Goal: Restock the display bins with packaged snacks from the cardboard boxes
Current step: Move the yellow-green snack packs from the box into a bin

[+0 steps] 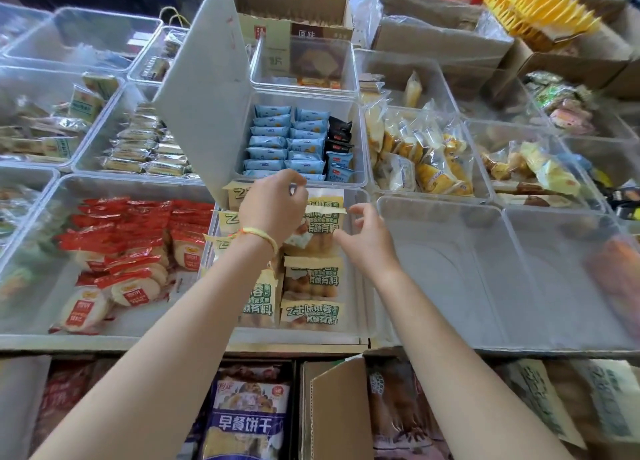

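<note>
A shop display of clear plastic bins (pixel 440 272) fills the head view, with cardboard boxes (pixel 332 407) below its front edge. A grey board (pixel 207 89) leans beside blue packets (pixel 277 141); red packets (pixel 124 238) lie left. In the middle bin, the left hand (pixel 273 210) pinches a yellow bread packet (pixel 322 231), fingers curled on its top edge. The right hand (pixel 367 238) hovers just beside it, fingers loosely apart.

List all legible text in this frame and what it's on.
"早餐饼干": blue-and-white snack bag in the lower box.
"有颜有料": yellow-topped bread packets in the clear centre bin.
"原味": brown panel on the open cardboard box at the back.
Red rice-cracker packs, light-blue packets: print too blurred.
</note>
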